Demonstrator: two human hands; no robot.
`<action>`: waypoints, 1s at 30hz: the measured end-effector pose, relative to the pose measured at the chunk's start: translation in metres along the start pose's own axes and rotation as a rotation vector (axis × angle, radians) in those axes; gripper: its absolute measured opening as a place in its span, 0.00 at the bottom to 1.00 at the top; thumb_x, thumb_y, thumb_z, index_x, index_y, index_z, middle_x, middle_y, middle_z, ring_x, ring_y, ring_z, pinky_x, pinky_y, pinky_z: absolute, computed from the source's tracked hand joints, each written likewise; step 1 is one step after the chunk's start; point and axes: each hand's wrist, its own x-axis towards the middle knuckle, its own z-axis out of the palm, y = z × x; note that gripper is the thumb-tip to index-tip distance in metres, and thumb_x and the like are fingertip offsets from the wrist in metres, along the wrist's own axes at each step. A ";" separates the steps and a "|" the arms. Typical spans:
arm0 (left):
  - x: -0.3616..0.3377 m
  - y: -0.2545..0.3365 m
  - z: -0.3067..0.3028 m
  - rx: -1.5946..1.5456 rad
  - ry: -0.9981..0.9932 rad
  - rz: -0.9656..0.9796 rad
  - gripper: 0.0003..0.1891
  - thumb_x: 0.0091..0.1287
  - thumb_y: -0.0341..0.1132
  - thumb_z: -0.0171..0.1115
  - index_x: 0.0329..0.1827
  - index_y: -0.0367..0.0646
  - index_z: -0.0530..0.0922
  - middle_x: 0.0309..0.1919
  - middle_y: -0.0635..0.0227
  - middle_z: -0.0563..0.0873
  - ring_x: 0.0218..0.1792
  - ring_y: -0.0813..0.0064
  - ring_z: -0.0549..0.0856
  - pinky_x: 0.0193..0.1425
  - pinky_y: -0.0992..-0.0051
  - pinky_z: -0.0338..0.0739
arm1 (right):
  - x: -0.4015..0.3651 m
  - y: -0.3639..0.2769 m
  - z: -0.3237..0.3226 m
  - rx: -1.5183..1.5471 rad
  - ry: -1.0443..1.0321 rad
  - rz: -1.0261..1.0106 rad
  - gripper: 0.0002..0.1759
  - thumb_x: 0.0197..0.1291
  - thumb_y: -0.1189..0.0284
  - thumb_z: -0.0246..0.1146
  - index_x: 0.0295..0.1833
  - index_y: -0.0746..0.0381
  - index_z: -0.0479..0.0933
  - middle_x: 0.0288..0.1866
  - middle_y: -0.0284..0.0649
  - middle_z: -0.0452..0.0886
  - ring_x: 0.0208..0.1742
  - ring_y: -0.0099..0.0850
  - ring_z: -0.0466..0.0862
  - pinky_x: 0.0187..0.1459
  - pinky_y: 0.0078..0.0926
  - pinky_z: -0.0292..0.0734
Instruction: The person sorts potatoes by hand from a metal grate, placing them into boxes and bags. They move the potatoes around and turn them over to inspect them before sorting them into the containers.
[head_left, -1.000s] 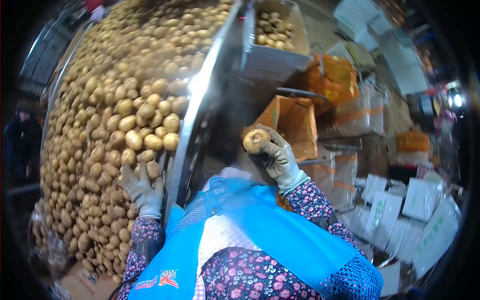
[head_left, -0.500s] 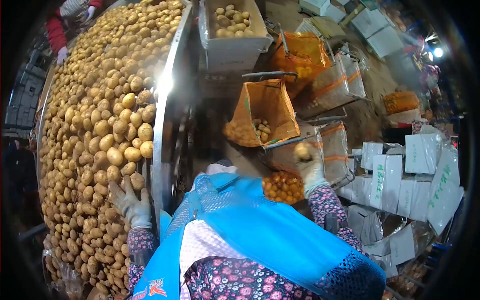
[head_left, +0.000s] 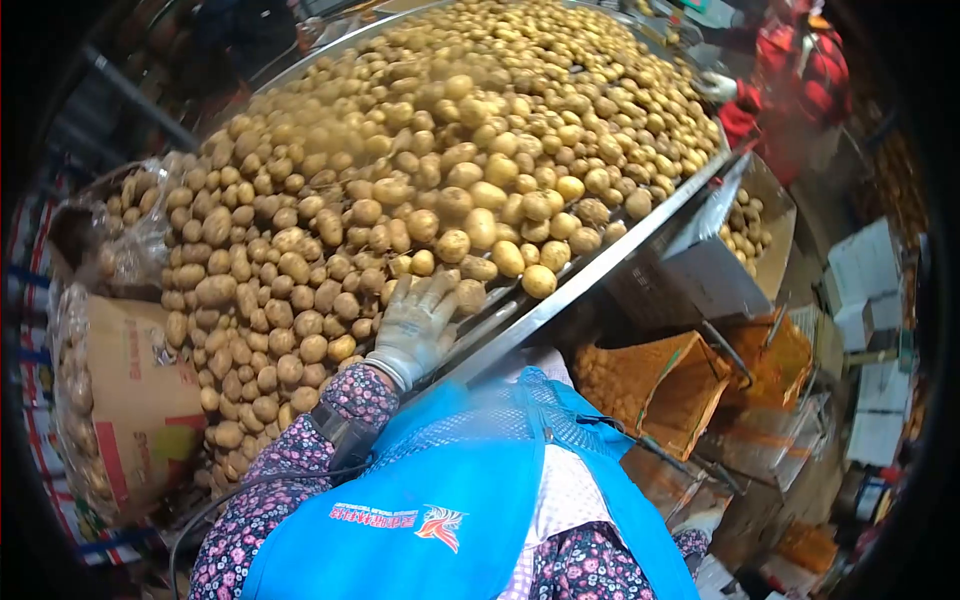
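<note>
My left hand (head_left: 415, 325), in a pale grey work glove, lies on the near edge of a large heap of potatoes (head_left: 480, 195). Its fingers are stretched out and touch the potatoes around them. The heap rests on a sorting table with a metal rim (head_left: 590, 280). Low on the right, my right hand (head_left: 703, 521) is partly in view in a light glove, below the orange mesh bags. Its fingers are too small and indistinct to make out, so I cannot see whether it holds anything. The nearest orange mesh bag (head_left: 680, 395) hangs open beyond the table's rim.
A white box (head_left: 715, 270) with potatoes stands against the table's right side. A second orange bag (head_left: 770, 355) hangs behind the first. At left is a cardboard box (head_left: 145, 400) beside plastic-wrapped potatoes. A co-worker in red (head_left: 800, 75) reaches over the far right of the heap.
My view has swung left towards the heap. My right hand, which held a potato up near the bags, is now low at the right. The left hand remains at the heap's edge.
</note>
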 end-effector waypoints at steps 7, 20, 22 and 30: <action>0.006 -0.013 -0.020 -0.202 0.045 -0.102 0.10 0.65 0.41 0.62 0.42 0.47 0.84 0.45 0.64 0.87 0.45 0.61 0.86 0.52 0.61 0.78 | -0.231 -0.004 0.367 -0.701 -1.049 -0.413 0.18 0.71 0.71 0.59 0.63 0.65 0.77 0.56 0.42 0.82 0.45 0.23 0.83 0.43 0.17 0.78; 0.096 -0.029 0.002 -0.030 0.038 -0.172 0.18 0.62 0.30 0.56 0.56 0.45 0.77 0.54 0.64 0.83 0.52 0.62 0.83 0.53 0.64 0.79 | -0.409 0.176 0.541 -1.239 -2.042 -1.962 0.23 0.56 0.71 0.60 0.60 0.55 0.77 0.65 0.39 0.76 0.52 0.40 0.78 0.50 0.39 0.79; 0.100 -0.042 -0.008 -0.203 0.085 -0.143 0.20 0.61 0.29 0.57 0.58 0.42 0.78 0.52 0.59 0.84 0.54 0.59 0.83 0.57 0.63 0.78 | -0.392 0.185 0.547 -1.138 -2.038 -1.788 0.22 0.58 0.73 0.61 0.61 0.55 0.77 0.63 0.40 0.78 0.52 0.43 0.80 0.51 0.37 0.80; 0.053 -0.102 -0.057 -0.680 0.158 -0.417 0.28 0.59 0.27 0.61 0.66 0.44 0.76 0.65 0.54 0.79 0.67 0.57 0.77 0.73 0.66 0.70 | -0.348 0.102 0.556 -0.423 -1.487 0.493 0.25 0.67 0.59 0.60 0.63 0.64 0.75 0.53 0.45 0.82 0.53 0.39 0.86 0.52 0.37 0.86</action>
